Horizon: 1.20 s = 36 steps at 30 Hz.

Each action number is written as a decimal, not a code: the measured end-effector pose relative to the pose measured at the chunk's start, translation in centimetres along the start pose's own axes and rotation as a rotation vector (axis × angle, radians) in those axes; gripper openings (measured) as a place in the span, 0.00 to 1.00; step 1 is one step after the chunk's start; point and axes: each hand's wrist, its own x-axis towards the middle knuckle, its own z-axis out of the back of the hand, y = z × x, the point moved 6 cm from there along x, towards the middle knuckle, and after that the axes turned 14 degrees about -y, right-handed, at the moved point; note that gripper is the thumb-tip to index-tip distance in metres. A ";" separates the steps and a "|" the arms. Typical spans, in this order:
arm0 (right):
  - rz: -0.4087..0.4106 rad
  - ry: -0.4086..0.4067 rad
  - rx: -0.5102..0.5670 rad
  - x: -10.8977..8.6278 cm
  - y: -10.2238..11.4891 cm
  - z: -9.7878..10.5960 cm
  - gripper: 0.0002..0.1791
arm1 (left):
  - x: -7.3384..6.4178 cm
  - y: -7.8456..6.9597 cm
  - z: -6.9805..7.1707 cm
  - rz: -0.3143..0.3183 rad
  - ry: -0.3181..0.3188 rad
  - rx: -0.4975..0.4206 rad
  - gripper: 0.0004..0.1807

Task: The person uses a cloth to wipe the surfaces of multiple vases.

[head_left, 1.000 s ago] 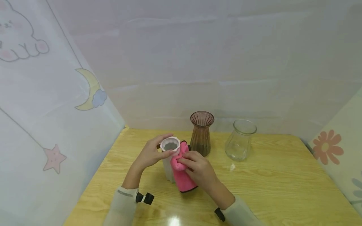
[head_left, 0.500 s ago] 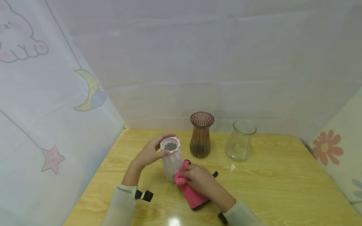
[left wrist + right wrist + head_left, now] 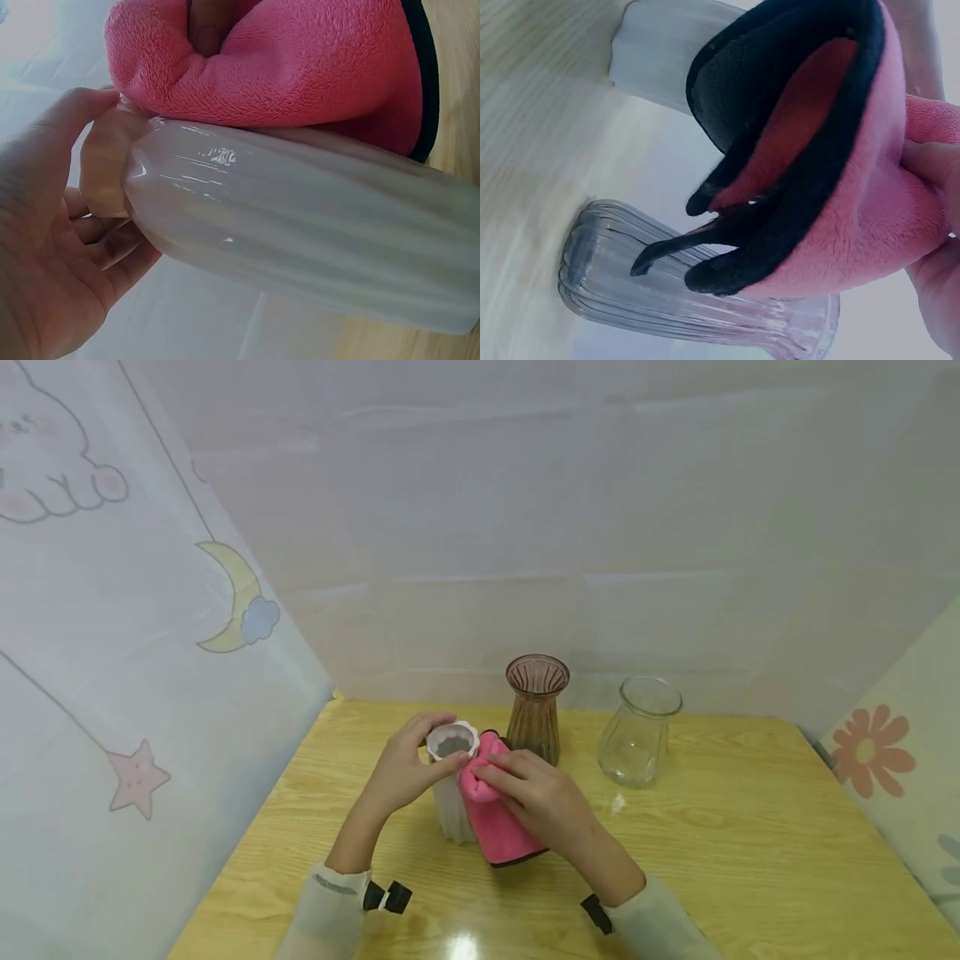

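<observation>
A white fluted vase with a scalloped rim stands on the wooden table. My left hand grips it round the neck, thumb on the near side and fingers behind. In the left wrist view the glossy side of the vase shows at length. My right hand pinches a bunched pink towel with dark edging against the upper right side of the vase. Its lower part hangs down along the vase. The right wrist view shows the towel's dark edge and loop hanging from the folds.
Close behind the towel stands a brown ribbed glass vase, partly covered by it in the head view. Farther right is a clear glass vase. A pale printed sheet rises behind the table.
My right hand and the towel slid down the vase's side, then came back up near the neck. My left hand has kept its grip there. The two glass vases have not moved.
</observation>
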 end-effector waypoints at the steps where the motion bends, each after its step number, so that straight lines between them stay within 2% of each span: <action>1: 0.009 -0.006 0.002 0.0 0.0 -0.1 0.14 | 0.0 0.1 0.0 0.003 0.002 0.001 0.32; 5: 0.037 -0.019 0.005 -0.5 0.1 -0.7 0.15 | -0.1 0.2 -0.2 0.024 0.000 -0.003 0.32; 10: 0.026 -0.001 0.006 -1.7 0.2 -1.4 0.16 | -0.1 0.3 -0.2 0.026 -0.005 0.001 0.32; 15: 0.017 0.130 -0.012 -3.7 0.3 -2.7 0.13 | 0.2 0.5 0.1 0.024 0.012 -0.015 0.31; 20: -0.028 0.275 -0.019 -5.2 0.0 -3.9 0.08 | 0.8 1.0 0.0 0.026 0.075 -0.075 0.31; 23: -0.052 0.310 -0.029 -5.3 -0.1 -3.8 0.09 | 1.1 1.2 -0.2 0.013 0.110 -0.130 0.31; 25: -0.051 0.281 -0.033 -4.8 -0.1 -3.2 0.10 | 1.0 1.4 -0.3 -0.001 0.117 -0.154 0.32; 27: -0.043 0.215 -0.030 -3.9 0.0 -2.3 0.13 | 0.8 1.4 -0.3 -0.017 0.106 -0.160 0.33; 31: -0.015 0.070 -0.029 -1.8 0.0 -0.6 0.17 | 0.2 1.2 -0.3 -0.026 0.054 -0.112 0.35; 36: 0.039 0.001 -0.055 -0.1 0.1 -0.1 0.23 | 0.1 0.9 -0.5 0.004 -0.003 -0.083 0.33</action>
